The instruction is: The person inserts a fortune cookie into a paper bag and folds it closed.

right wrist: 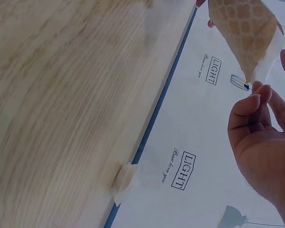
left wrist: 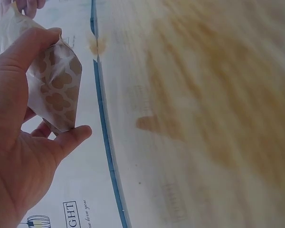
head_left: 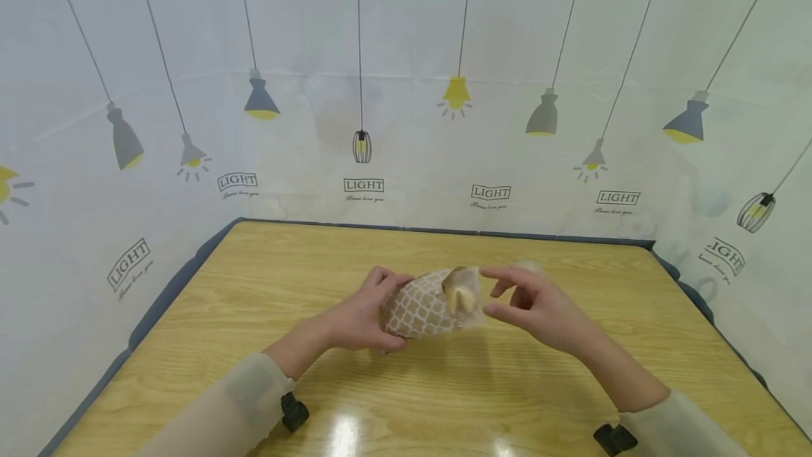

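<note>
My left hand (head_left: 364, 312) grips a brown paper bag (head_left: 419, 305) with a white lattice print, raised over the table. In the left wrist view, the thumb and fingers wrap the bag's closed end (left wrist: 61, 90). Toward the right, the bag's other end has a translucent film part (head_left: 474, 302), where a pale beige piece (head_left: 461, 299) shows; its kind is unclear. My right hand (head_left: 539, 305) is at that end, thumb and index finger apart, their tips at the film's edge. In the right wrist view, fingertips (right wrist: 260, 90) meet the bag's corner; whether they pinch it is unclear.
A wooden table (head_left: 254, 400) lies below, with a blue border along its far and side edges. On it behind my right hand lies a small pale, translucent thing (head_left: 526, 266), partly hidden. A white sheet (head_left: 406, 27) printed with lamps surrounds the table.
</note>
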`<action>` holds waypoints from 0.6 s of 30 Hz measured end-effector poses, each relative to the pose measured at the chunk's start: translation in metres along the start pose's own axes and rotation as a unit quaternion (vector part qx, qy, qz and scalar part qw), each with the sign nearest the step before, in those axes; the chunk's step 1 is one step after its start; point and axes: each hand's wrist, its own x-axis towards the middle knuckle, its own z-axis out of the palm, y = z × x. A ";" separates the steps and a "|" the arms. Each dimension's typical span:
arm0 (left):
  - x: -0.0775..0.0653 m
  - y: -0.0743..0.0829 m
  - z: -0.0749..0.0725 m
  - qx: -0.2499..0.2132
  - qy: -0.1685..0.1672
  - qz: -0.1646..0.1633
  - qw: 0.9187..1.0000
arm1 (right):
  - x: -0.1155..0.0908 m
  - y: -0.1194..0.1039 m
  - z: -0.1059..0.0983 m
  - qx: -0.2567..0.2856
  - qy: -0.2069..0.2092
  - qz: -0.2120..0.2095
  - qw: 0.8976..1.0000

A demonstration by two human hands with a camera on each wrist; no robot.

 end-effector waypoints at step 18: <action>0.000 0.001 0.002 0.000 -0.005 -0.004 1.000 | 0.007 0.002 0.019 -0.025 -0.008 0.000 1.000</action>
